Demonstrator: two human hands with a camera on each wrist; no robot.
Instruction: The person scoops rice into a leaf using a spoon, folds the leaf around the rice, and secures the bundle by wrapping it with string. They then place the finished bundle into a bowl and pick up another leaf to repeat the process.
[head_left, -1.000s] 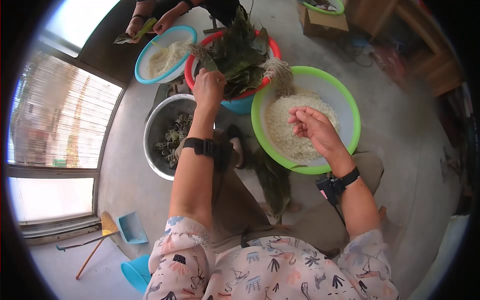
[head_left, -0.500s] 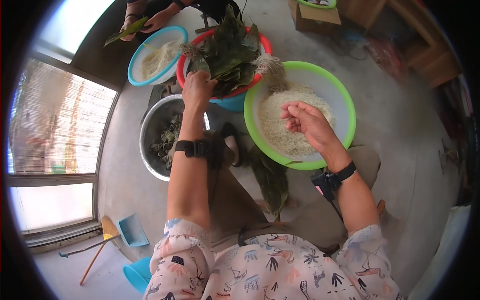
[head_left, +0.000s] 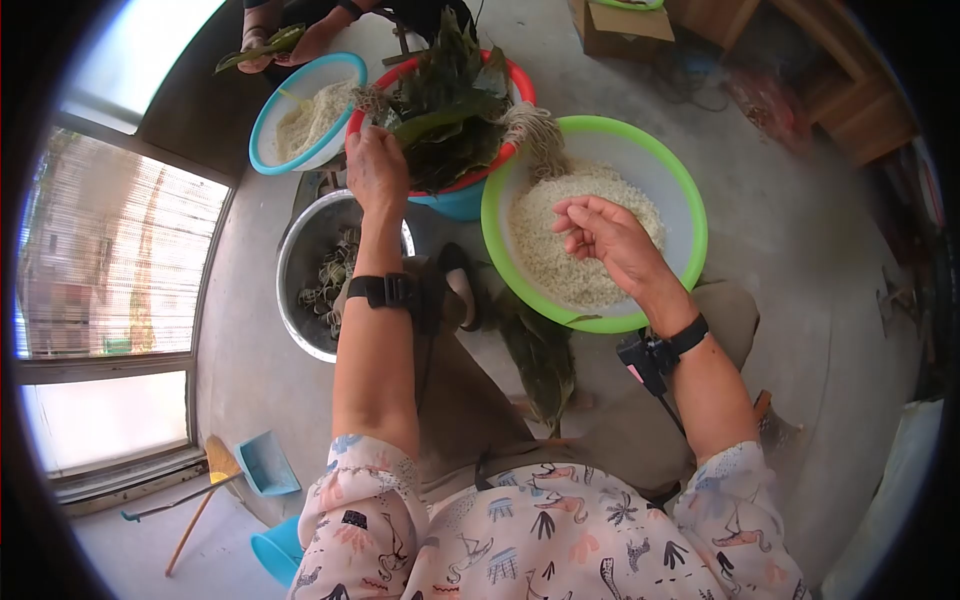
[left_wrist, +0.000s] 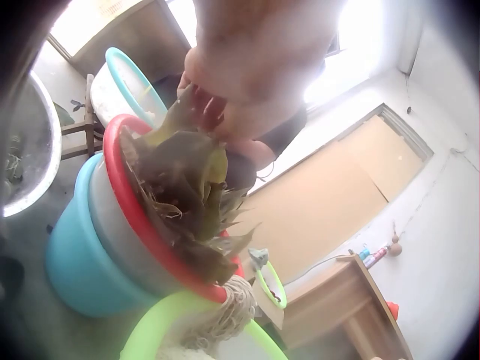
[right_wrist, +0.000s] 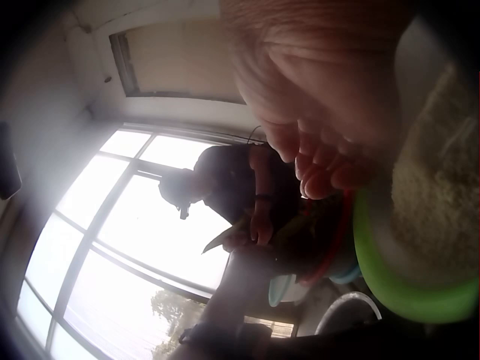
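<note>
My left hand is at the near left rim of the red basin, which is heaped with long dark green leaves. Its fingers pinch the end of a leaf, as the left wrist view shows. Over the white grains of rice in the green-rimmed basin, my right hand hovers, fingers loosely curled and holding nothing. A bundle of pale string hangs from the red rim into the green-rimmed basin.
A metal basin holding several tied leaf parcels stands at left. Beyond it is a blue-rimmed basin of rice, where another person's hands hold a leaf. More leaves lie between my legs.
My left hand has drawn slightly left across the red basin's rim, and a leaf in the heap has shifted with it. The right hand stays over the rice. The head view has shifted a little.
</note>
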